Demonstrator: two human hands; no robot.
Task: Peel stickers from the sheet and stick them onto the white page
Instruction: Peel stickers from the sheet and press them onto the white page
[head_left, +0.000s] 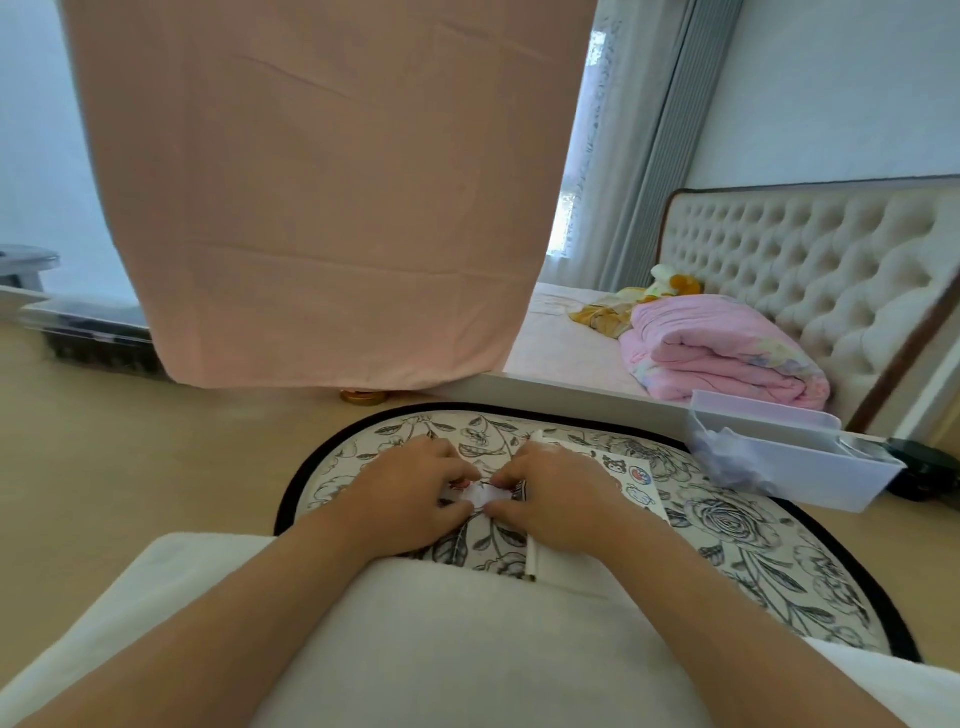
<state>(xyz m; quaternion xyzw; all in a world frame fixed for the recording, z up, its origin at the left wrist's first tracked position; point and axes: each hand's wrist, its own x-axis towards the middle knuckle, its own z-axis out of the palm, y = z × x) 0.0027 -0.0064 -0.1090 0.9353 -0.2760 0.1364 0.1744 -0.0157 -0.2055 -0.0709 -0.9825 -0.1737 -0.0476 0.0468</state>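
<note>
View: head camera, looking forward and down.
Worktop (753, 561): round, black-edged, with a floral-patterned surface, in front of the person.
Left hand (415, 493): at the worktop's centre, back up, fingers curled. The fingertips pinch the left side of a small white piece (480, 498).
Right hand (556, 499): just beside the left, fingers curled. The fingertips pinch the same piece from the right.
Small white piece: held between both hands just above the worktop's centre. Too small to tell whether it is a sticker or backing.
White sheet (631, 478): lies flat on the worktop, partly under the right hand, and runs from the far edge toward the near edge. Cartoon stickers show on its right part. Whether it is the sticker sheet or the page cannot be told.
White tray (810, 467): beyond the worktop's right edge.
Surroundings: pink cloth (332, 208) hanging beyond the far edge; bed (561, 332) at right with a folded pink blanket (722, 353).
</note>
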